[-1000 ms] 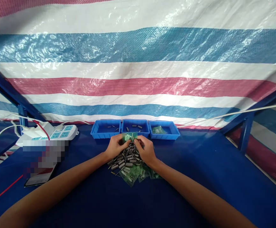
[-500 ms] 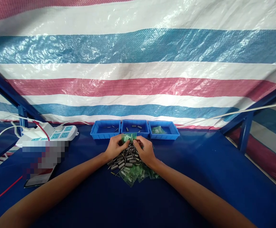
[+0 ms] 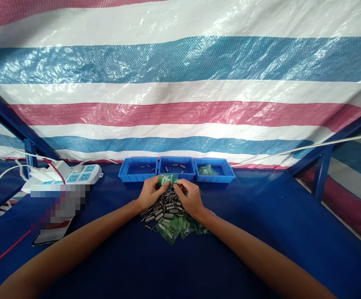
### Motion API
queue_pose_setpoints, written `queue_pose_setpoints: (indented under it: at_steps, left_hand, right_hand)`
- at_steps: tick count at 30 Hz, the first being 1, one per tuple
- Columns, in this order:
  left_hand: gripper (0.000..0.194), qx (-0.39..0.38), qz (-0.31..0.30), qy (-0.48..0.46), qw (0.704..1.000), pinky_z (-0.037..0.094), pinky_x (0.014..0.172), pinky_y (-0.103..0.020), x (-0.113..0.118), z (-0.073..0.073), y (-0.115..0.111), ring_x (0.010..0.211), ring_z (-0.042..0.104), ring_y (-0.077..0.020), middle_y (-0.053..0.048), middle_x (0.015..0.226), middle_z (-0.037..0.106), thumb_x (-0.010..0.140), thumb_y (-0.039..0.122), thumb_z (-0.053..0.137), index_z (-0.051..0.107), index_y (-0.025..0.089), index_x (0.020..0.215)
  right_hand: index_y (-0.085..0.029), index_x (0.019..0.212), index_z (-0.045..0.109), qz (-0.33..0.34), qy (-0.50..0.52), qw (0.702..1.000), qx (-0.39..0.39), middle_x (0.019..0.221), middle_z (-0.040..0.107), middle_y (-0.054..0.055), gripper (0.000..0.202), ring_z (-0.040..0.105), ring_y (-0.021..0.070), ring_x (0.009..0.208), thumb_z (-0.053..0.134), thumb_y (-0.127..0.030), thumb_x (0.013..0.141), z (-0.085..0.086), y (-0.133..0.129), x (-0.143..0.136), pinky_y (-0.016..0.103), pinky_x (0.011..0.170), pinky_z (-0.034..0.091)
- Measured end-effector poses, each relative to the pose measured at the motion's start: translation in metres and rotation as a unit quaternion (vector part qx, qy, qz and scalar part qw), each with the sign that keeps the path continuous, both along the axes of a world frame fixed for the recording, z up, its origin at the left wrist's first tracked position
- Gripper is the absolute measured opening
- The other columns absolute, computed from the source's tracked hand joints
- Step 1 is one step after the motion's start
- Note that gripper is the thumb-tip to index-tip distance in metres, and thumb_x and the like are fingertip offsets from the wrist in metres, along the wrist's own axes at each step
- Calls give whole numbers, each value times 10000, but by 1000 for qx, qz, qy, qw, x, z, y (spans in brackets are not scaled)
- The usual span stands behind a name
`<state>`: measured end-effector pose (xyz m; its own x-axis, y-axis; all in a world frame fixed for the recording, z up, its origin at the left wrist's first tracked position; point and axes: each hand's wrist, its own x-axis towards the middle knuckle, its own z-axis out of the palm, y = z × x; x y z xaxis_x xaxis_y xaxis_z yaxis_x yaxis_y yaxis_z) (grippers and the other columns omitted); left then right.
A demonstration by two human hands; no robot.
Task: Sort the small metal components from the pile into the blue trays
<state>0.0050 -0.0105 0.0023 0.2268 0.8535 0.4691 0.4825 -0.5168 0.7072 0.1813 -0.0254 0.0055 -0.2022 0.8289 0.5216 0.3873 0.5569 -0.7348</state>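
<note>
Between my two hands is a small green plastic bag (image 3: pixel 168 179) with pale pieces in it. My left hand (image 3: pixel 151 193) pinches its left side, and my right hand (image 3: pixel 190 196) grips the right side. Beneath them lies a pile of metal parts (image 3: pixel 164 209), thin rods and thicker grey cylinders, partly hidden by the hands. More green bags (image 3: pixel 170 229) rest at the near edge of the pile. Behind, three blue trays stand in a row: the left tray (image 3: pixel 138 178) and middle tray (image 3: pixel 192 176) hold a few metal pieces, the right tray (image 3: pixel 215 179) a green bag.
A white power strip (image 3: pixel 90 176) with plugs and cables is at the left of the blue table (image 3: pixel 255 207). A dark flat device (image 3: pixel 51 236) lies in front of it, partly blurred out. Blue frame bars and a striped sheet (image 3: pixel 180 112) stand behind.
The green bag has shifted very slightly to the left and up between my hands. Both hands keep their grip, and the pile and trays look the same.
</note>
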Motion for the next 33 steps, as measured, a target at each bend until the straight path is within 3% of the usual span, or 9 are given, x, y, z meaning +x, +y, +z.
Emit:
queue_pose_setpoints:
  at_steps: [6, 12, 21, 33]
  left_hand:
    - [232, 16, 0, 34, 999, 333, 532, -210, 1, 3, -1, 547, 444, -101, 16, 584, 482, 818, 307, 519, 526, 145, 653]
    - [278, 34, -7, 48, 998, 325, 546, -211, 0, 0, 0, 544, 438, -97, 25, 570, 437, 842, 287, 483, 466, 152, 600]
    - [303, 47, -15, 37, 998, 315, 535, -208, 0, 0, -1, 540, 430, -92, 27, 571, 441, 858, 297, 500, 471, 147, 597]
    - [336, 73, -20, 45, 996, 324, 512, -204, 1, 1, -2, 522, 447, -92, 16, 561, 466, 877, 325, 484, 494, 140, 597]
  right_hand:
    - [-177, 809, 611, 1, 2, 1000, 3, 644, 554, 22, 260, 499, 136, 558, 432, -332, 917, 0, 0, 0, 248, 530, 376]
    - [-177, 837, 613, 7, -2, 1000, 4, 668, 568, 31, 240, 520, 148, 587, 437, -320, 915, -3, 1, 0, 256, 555, 391]
    - [-182, 863, 589, 38, -15, 999, 5, 697, 524, 27, 204, 512, 148, 609, 452, -325, 914, -3, 2, 0, 253, 557, 392]
    - [-188, 746, 505, 38, -5, 999, -4, 640, 433, -8, 236, 427, 124, 556, 448, -338, 920, -5, 2, -1, 242, 519, 329]
